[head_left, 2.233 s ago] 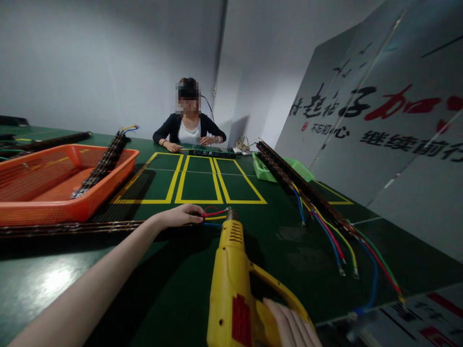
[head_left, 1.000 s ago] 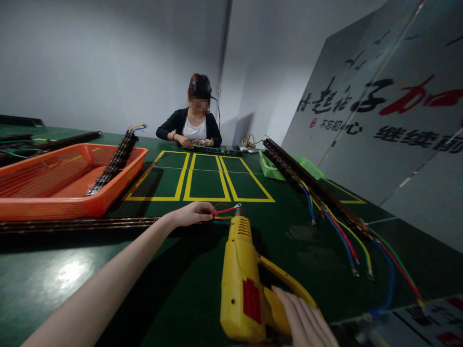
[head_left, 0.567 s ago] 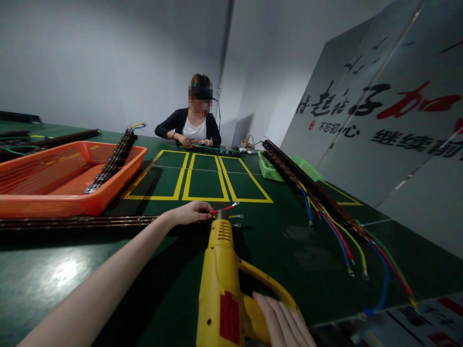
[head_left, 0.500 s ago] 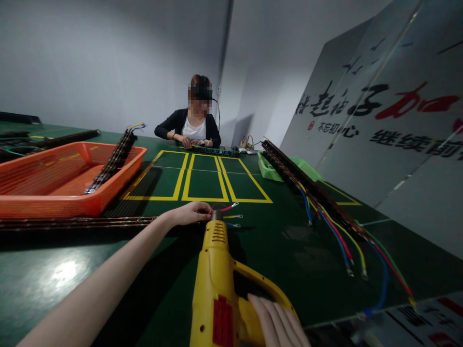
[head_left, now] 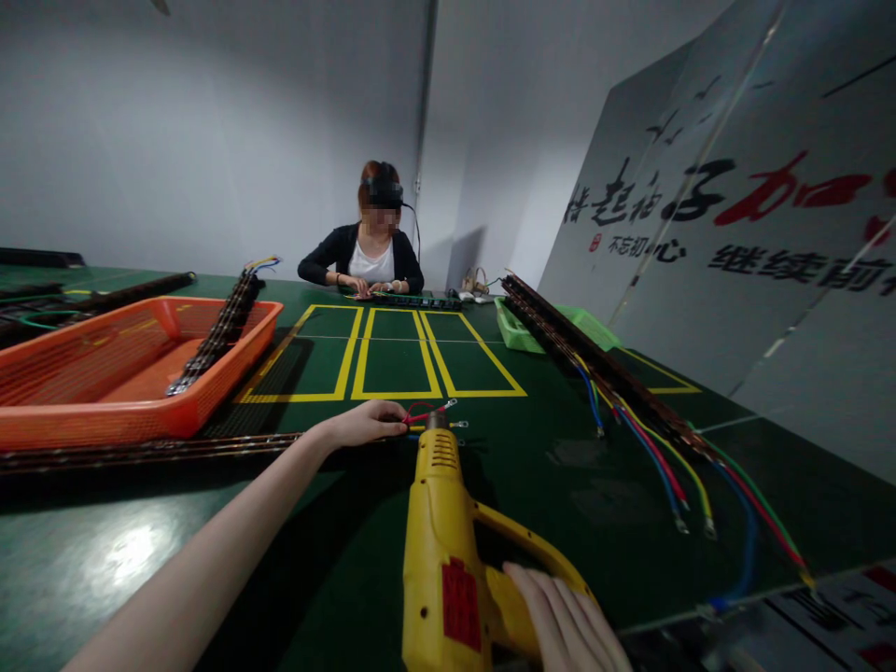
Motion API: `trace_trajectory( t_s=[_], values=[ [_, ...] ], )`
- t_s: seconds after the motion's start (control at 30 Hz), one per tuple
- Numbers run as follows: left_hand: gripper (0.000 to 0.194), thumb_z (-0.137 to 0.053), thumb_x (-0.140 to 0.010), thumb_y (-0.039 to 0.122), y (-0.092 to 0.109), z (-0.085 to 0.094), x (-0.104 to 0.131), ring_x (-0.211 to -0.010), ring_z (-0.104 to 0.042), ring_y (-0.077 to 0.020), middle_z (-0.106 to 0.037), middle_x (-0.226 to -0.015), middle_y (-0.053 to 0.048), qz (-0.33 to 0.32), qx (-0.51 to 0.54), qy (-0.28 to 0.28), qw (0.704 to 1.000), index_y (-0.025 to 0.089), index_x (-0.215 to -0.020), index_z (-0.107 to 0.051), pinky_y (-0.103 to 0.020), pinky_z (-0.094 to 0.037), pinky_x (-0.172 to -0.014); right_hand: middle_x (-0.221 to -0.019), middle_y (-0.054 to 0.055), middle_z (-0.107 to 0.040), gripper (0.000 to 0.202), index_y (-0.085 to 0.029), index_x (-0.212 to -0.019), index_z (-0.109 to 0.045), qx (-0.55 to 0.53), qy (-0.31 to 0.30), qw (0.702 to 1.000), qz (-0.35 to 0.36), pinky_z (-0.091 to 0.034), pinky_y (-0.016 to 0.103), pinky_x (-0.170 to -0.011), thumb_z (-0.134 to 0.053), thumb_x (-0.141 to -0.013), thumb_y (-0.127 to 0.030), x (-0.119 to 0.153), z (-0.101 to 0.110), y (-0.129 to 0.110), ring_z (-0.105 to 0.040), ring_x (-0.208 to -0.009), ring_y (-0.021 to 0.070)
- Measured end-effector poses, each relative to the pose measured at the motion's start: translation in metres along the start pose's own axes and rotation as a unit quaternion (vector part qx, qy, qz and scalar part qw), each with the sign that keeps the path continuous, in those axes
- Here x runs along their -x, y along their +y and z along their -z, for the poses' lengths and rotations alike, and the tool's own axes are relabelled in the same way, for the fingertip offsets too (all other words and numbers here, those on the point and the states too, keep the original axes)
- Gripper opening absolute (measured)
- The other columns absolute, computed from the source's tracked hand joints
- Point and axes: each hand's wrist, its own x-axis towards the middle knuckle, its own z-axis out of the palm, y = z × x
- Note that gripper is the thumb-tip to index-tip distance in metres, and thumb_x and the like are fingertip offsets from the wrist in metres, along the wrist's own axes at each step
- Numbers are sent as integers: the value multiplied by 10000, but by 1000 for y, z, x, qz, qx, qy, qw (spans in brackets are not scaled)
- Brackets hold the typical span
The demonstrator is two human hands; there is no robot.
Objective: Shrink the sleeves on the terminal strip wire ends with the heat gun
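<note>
My right hand is wrapped round the handle of a yellow heat gun, whose metal nozzle points away from me. Just left of that nozzle, my left hand pinches the red wire among the leads at the end of a long dark bundle of rods. Red, yellow and blue leads end in metal lugs, and the lugs stick out to the right beyond the nozzle. The nozzle hides part of the leads. My left fingertips are partly hidden too.
An orange basket stands at left with a rod bundle leaning in it. At right, long rod bundles with coloured wires rest across a green basket. A co-worker sits across the green table, handling another strip.
The heat gun and my right hand have shifted to the right, the nozzle passing along the leads. My left hand stays at the wires. The camera view has tilted slightly.
</note>
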Motion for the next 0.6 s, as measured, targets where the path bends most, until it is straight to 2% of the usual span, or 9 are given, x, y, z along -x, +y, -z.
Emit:
trace_trajectory(
  t_s=[0.1,0.17,0.3,0.47,0.6],
  values=[
    [450,-558,-772,563,1,0,0,-738,-499,-133,-596,-835,-14,-3,1,4,1000,148,-936,-613,-240,-375,-682,-978,62,-706,418,-127,-1081,-648,12,7,999,-31,-433,291,-802,-431,-846,-397,-1,2,2,-656,-845,175],
    [445,-559,-774,559,1,0,0,-715,-490,-128,-593,-820,-9,-1,1,3,1000,151,-941,-614,-239,-366,-669,-952,90,-706,524,-99,-1060,-648,17,8,999,-49,-436,311,-796,-435,-849,-528,-5,4,1,-659,-828,196],
    [450,-559,-773,560,1,0,0,-729,-495,-134,-593,-827,-9,2,1,2,1000,151,-954,-613,-241,-362,-674,-882,106,-713,779,-67,-989,-648,2,29,998,-49,-438,313,-757,-397,-766,-770,-19,13,-2,-670,-768,196],
    [434,-554,-784,538,1,-1,0,-746,-501,-136,-577,-834,-13,4,-13,-2,1000,143,-957,-600,-238,-365,-663,-831,100,-721,774,-91,-936,-646,-22,59,992,-110,-437,319,-746,-289,-809,-765,-34,19,-9,-675,-730,195],
    [433,-607,-750,525,3,0,1,-849,-538,-168,-597,-922,-23,3,-40,-9,999,153,-973,-589,-253,-397,-724,-806,94,-720,726,-98,-926,-641,-20,68,993,-98,-438,310,-719,-260,-856,-712,-36,20,-11,-669,-702,187]
  ],
)
